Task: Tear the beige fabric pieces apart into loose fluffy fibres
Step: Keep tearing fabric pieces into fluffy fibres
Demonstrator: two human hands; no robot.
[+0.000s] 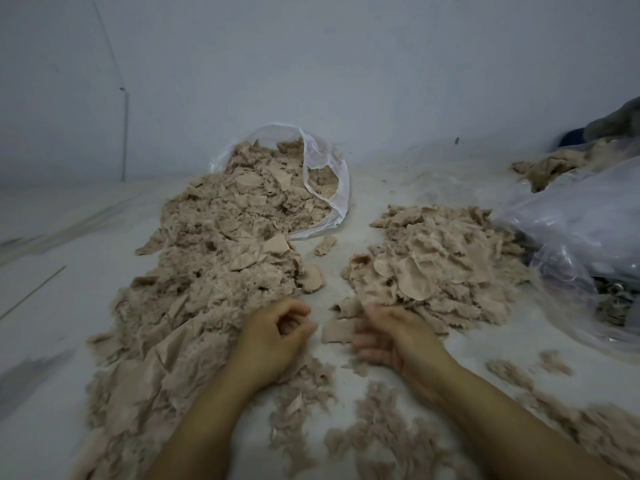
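1. A flat beige fabric piece (337, 332) lies on the floor (69, 306) between the two hands. Its long axis runs left to right, one end toward the left hand and the other under the right fingers.
2. The left hand (273, 336) rests at the edge of the left pile, just left of the piece. Its grip is curled closed with thumb against fingertips, and whether anything is pinched inside cannot be told.
3. The right hand (388, 339) is blurred. Its fingers reach to the right end of the piece, but whether its grip is closed on the piece or only touching it cannot be told.
4. The left pile (207, 271) is a long heap of beige pieces and fluff running from the near left up to an open clear bag (325, 178).
5. That bag lies on its side by the wall (311, 64), mouth facing the camera, and holds more of the same beige pieces, which spill out into the pile.
6. A rounder right pile (440, 268) of beige pieces sits just beyond the right hand, apart from the left pile.
7. Loose fibres (381, 427) lie scattered on the floor between and beside the forearms.
8. At the right edge lies a crumpled plastic bag (581, 230); its contents are unclear, with more beige material (550, 166) behind it.
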